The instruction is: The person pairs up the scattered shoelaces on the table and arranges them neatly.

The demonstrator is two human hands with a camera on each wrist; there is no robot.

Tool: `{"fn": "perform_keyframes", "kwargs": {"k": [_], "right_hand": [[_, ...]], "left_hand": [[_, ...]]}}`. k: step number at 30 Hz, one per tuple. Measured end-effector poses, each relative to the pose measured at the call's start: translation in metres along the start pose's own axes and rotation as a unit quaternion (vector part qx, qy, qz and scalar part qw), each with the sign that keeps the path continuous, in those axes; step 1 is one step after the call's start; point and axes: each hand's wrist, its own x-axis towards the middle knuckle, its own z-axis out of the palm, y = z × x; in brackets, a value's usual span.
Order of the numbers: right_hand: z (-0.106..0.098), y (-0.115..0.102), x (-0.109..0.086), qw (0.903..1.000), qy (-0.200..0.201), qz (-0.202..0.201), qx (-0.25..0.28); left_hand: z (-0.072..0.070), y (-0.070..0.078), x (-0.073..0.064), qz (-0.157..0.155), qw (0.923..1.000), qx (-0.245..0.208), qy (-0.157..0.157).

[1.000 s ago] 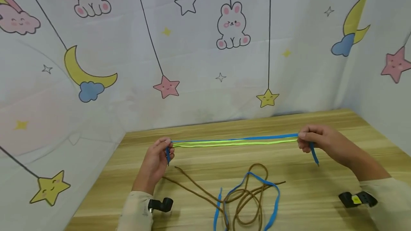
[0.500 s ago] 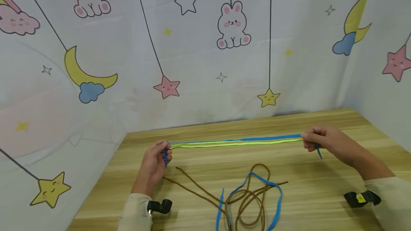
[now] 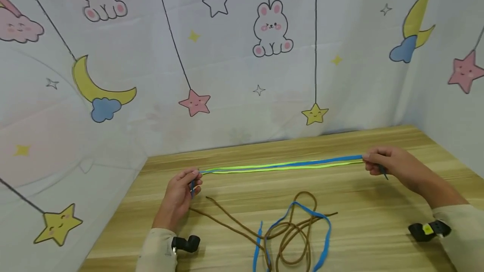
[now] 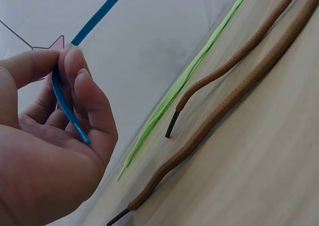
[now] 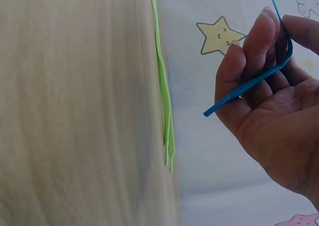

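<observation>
A flat blue shoelace (image 3: 325, 160) is stretched taut between the two hands over the back of the wooden table. My left hand (image 3: 183, 188) pinches it between thumb and forefinger; in the left wrist view its short blue tail hangs in front of the curled palm. The other end is pinched by my right hand (image 3: 393, 165), and in the right wrist view the tipped tail (image 5: 249, 84) crosses the palm. Beneath the taut lace, green shoelaces (image 5: 166, 106) lie straight along the table, two tips side by side near the right hand.
Nearer the front lies a loosely looped tangle of round brown shoelaces (image 3: 227, 226), mixed with a second blue shoelace (image 3: 327, 242). Two brown ends reach toward the left hand. A white cartoon-print curtain (image 3: 234, 66) hangs behind the table (image 3: 378, 238).
The right hand has moved to the right and the left hand slightly left and down, so the taut span is longer and the right tail looks shorter. The tangle stays put.
</observation>
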Motion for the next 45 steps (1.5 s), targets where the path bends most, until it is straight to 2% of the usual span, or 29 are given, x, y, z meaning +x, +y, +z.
{"fn": "perform_keyframes", "kwargs": {"k": [6, 15, 22, 28, 32, 40, 45], "right_hand": [[-0.003, 0.003, 0.000, 0.9996, 0.007, 0.028, -0.009], [-0.005, 0.006, 0.001, 0.9985, 0.017, 0.048, -0.020], [-0.006, 0.009, 0.002, 0.9966, 0.025, 0.051, -0.059], [-0.007, 0.012, -0.001, 0.9943, 0.032, 0.076, -0.068], [-0.007, 0.012, -0.001, 0.9947, 0.032, 0.075, -0.062], [-0.013, 0.015, -0.001, 0.9960, 0.038, 0.065, -0.049], [-0.012, 0.016, -0.002, 0.9970, 0.030, 0.069, -0.020]], "left_hand": [[-0.001, -0.005, 0.000, -0.004, 0.9993, 0.030, 0.022], [-0.005, -0.006, 0.003, -0.025, 0.9978, 0.033, 0.052], [-0.007, -0.006, 0.004, -0.027, 0.9975, 0.042, 0.051], [-0.007, -0.008, 0.004, -0.032, 0.9970, 0.059, 0.039], [-0.009, -0.010, 0.005, -0.042, 0.9968, 0.060, 0.033], [-0.011, -0.010, 0.009, -0.040, 0.9976, 0.052, 0.020], [-0.012, -0.011, 0.008, -0.051, 0.9973, 0.048, 0.024]]}}
